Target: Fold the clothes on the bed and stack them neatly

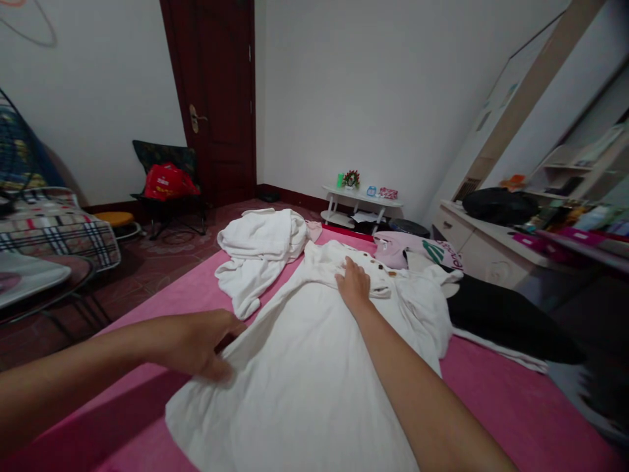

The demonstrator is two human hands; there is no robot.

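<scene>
A white buttoned garment [304, 367] lies spread on a pink bed cover [515, 406]. My left hand [199, 341] pinches the garment's left edge, fingers closed on the cloth. My right hand [352, 285] rests flat on the upper part of the garment beside its brown buttons [378, 265], fingers stretched out. A second white garment [260, 249] lies crumpled beyond my left hand.
A pink printed top [417, 249] and a black garment [501, 314] lie at the bed's right. A small white table [361, 196] stands by the far wall, with a dark door [216, 98], a chair holding a red bag [167, 180], and a dresser [491, 242] at right.
</scene>
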